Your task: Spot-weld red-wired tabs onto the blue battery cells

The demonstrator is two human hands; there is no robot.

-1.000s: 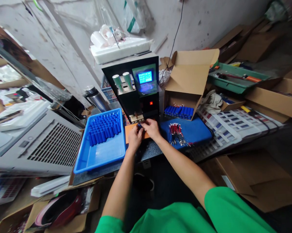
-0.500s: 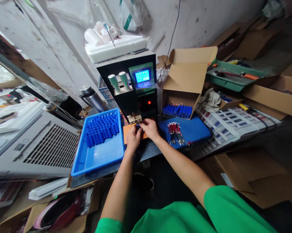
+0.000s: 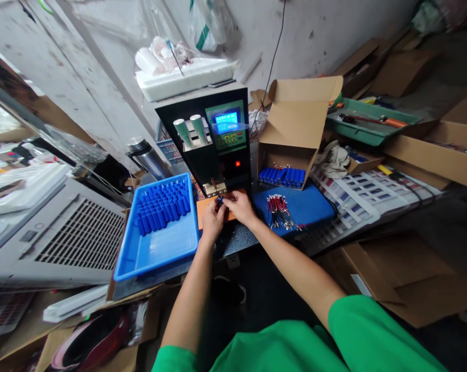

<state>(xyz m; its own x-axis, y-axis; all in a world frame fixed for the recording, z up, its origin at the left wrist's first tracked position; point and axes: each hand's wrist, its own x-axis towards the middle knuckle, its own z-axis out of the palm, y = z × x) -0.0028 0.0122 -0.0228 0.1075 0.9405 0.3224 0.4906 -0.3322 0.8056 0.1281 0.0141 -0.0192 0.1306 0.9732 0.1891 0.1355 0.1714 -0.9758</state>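
A blue cylindrical battery cell (image 3: 220, 200) stands mostly hidden between my fingers, just in front of the thin copper electrodes (image 3: 213, 184) of a black spot welder (image 3: 233, 178). My left hand (image 3: 213, 219) is closed around the cell's left side. From the right, my right hand (image 3: 239, 206) pinches close against the cell's top; any small part in its fingertips is too hidden to make out. Both hands are over an orange board (image 3: 202, 208) at the welder's foot. Red and black wire leads (image 3: 280, 212) lie in a bunch to the right.
A blue tray (image 3: 155, 258) with rows of blue cells stands at left. An open cardboard box (image 3: 295, 116) holding more cells sits on a blue mat (image 3: 314, 204) at right. Behind the tray is a steel flask (image 3: 150, 157). A green tray (image 3: 373, 132) with tools lies farther right.
My hands have drawn slightly back from the electrodes, and more of the blue cell shows. The clear flap over the welder's panel has shifted, so its buttons are visible.
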